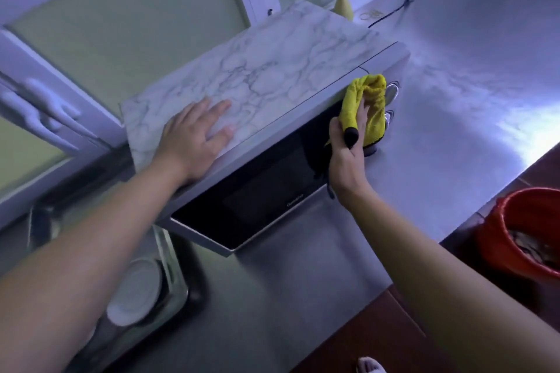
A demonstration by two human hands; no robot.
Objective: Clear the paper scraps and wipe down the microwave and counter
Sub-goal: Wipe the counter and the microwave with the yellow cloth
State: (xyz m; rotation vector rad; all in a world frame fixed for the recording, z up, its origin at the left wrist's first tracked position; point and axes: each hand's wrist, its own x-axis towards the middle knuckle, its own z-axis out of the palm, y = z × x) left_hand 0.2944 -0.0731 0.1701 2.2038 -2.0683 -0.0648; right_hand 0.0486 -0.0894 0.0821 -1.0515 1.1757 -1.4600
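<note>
microwave (266, 191): marble-patterned top, black door | yellow cloth (368, 106) bunched

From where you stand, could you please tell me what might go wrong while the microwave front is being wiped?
1. The yellow cloth bunched in the right hand presses right beside the knobs; a stroke could turn one.
2. The left hand lies flat on the microwave top; leaning hard might slide the microwave on the smooth counter.
3. The glass jar stands under the left forearm and could get knocked.
</note>
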